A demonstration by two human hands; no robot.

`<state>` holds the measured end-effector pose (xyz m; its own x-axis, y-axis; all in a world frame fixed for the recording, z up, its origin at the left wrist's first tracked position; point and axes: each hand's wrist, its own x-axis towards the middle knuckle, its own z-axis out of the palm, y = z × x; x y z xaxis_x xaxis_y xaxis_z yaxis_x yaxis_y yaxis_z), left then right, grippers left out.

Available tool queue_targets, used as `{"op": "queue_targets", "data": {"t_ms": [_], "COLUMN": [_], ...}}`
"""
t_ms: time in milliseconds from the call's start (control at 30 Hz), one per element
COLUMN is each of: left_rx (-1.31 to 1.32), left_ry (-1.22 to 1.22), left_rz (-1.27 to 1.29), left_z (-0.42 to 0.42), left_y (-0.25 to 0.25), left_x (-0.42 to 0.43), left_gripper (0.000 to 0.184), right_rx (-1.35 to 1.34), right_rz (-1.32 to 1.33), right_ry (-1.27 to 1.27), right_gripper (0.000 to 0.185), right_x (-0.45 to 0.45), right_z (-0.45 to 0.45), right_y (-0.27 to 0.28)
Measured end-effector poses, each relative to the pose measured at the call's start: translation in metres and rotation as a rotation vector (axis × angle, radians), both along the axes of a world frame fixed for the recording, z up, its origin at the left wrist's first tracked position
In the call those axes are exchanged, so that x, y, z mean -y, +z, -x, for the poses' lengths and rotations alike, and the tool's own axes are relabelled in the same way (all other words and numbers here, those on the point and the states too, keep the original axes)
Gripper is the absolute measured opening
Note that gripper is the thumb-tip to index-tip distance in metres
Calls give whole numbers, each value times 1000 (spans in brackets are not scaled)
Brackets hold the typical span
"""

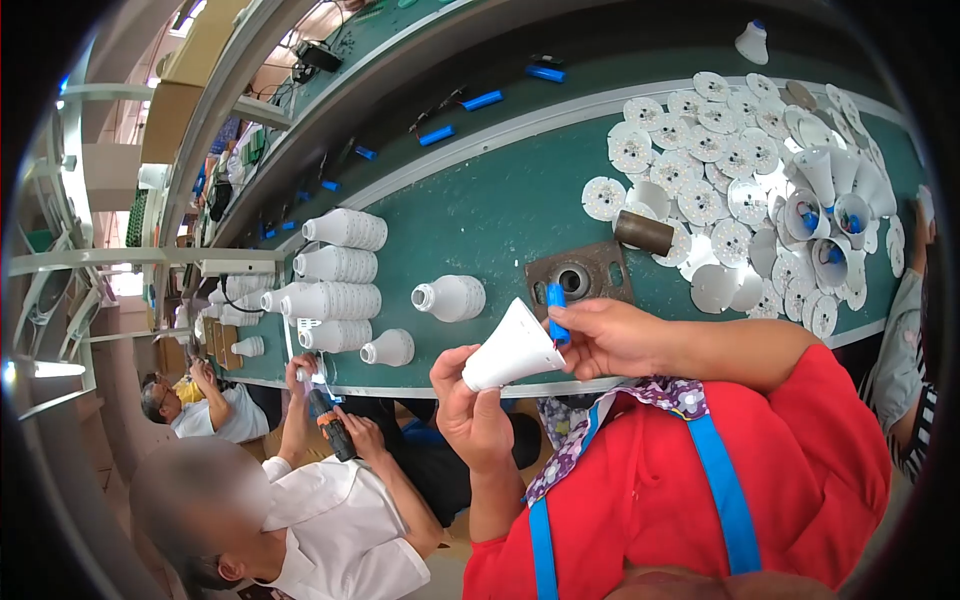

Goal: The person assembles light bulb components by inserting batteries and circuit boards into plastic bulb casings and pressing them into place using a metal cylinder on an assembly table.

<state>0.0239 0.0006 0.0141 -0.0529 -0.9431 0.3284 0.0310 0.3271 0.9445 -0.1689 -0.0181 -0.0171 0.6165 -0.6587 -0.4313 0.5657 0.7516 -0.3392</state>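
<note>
White bulb bodies point(342, 265) sit left of the metal block point(545, 270). Near the block's front, the left hand point(474, 410) closes its fingers round a white cone's point(515, 347) narrow end; the right hand point(600, 338) pinches a blue battery point(557, 312). Round boards point(700, 175) lie right of the block.

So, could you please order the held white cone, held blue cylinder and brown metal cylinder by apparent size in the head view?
Held white cone
Brown metal cylinder
Held blue cylinder, similarly long but thinner
</note>
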Motion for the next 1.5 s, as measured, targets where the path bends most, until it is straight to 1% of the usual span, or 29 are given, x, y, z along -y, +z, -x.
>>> {"op": "queue_targets", "data": {"t_ms": [67, 133, 167, 200, 233, 267, 300, 367, 400, 433, 467, 533, 567, 667, 700, 800, 900, 1000, 1033, 1133, 1167, 1233, 1267, 1300, 1367, 1400, 1433, 1500], "left_rx": [-29, -134, -194, -254, -394, -353, -311, -228, -274, -321, -367, -437, -471, -603, -622, -698, -737, -738, -719, -802, -800, -778, -765, -796, -809, -818, -770, -771], "left_ry": [-6, 25, 38, 51, 42, 26, 11, -42, -53, -63, -71, -115, -138, -177, -186, -176, -160, -126, -167, -218, -255, -220, -201, -230, -167, -137, -171, -188], "left_rz": [-46, -146, -217, -288, -383, -377, -371, -356, -375, -394, -408, -445, -462, -526, -523, -602, -593, -611, -596, -590, -587, -630, -652, -670, -737, -768, -725, -766], "left_z": [0, 1, 1, 1, 2, 6, 11, 13, 14, 14, 14, 8, 6, 9, 6, 1, 4, -1, -2, -2, -3, 1, 3, 4, 11, 15, 19, 31], "left_y": [-4, -13, -17, -20, -21, -23, -25, -28, -28, -28, -28, -35, -37, -38, -45, -56, -54, -66, -67, -70, -72, -71, -71, -72, -69, -67, -71, -62], "left_x": [-2, -3, -4, -5, -5, -4, -3, -4, -4, -2, -1, 0, 1, -2, -4, -8, -9, -8, -9, -10, -10, -9, -10, -9, -11, -11, -13, -14], "left_gripper": [15, 16, 17, 17, 13, 13, 13, 13, 12, 12, 12, 19, 23, 15, 16, 15, 16, 31, 33, 32, 30, 30, 30, 30, 18, 19, 25, 26], "right_rx": [-204, -415, -721, -816, -909, -998, -1028, -1145, -1201, -1160, -1152, -1132, -1153, -1075, -1103, -1054, -1181, -1290, -1311, -1335, -1358, -1404, -1409, -1415, -1440, -1460, -1481, -1480], "right_rz": [165, 321, 612, 786, 960, 1133, 1134, 1175, 1195, 1254, 1262, 1286, 1363, 1369, 1393, 1387, 1543, 1700, 1743, 1818, 1835, 1876, 1868, 1858, 1843, 1839, 1840, 1786], "right_ry": [-56, -59, -64, -123, -181, -238, -28, 85, 144, 59, 59, 58, 22, 101, 93, -1, -115, -206, -172, -193, -194, -198, -173, -148, -112, -102, -92, -55], "right_gripper": [28, 26, 25, 26, 26, 28, 30, 30, 30, 31, 33, 38, 38, 28, 27, 22, 30, 29, 30, 31, 28, 22, 21, 21, 20, 20, 20, 20], "right_x": [4, 6, 4, 1, -3, -7, -8, -8, -8, -6, -6, -5, -5, -8, -7, -7, -9, -9, -8, -6, -7, -8, -9, -11, -14, -15, -16, -18], "right_z": [1, 7, 11, 12, 12, 14, 20, 25, 27, 31, 34, 36, 35, 35, 34, 33, 23, 14, 13, 10, 11, 12, 13, 15, 18, 20, 22, 29], "right_y": [2, 12, 18, 16, 15, 13, 19, 19, 19, 23, 31, 46, 41, 47, 48, 51, 49, 50, 49, 48, 48, 50, 49, 47, 45, 46, 47, 47]}}
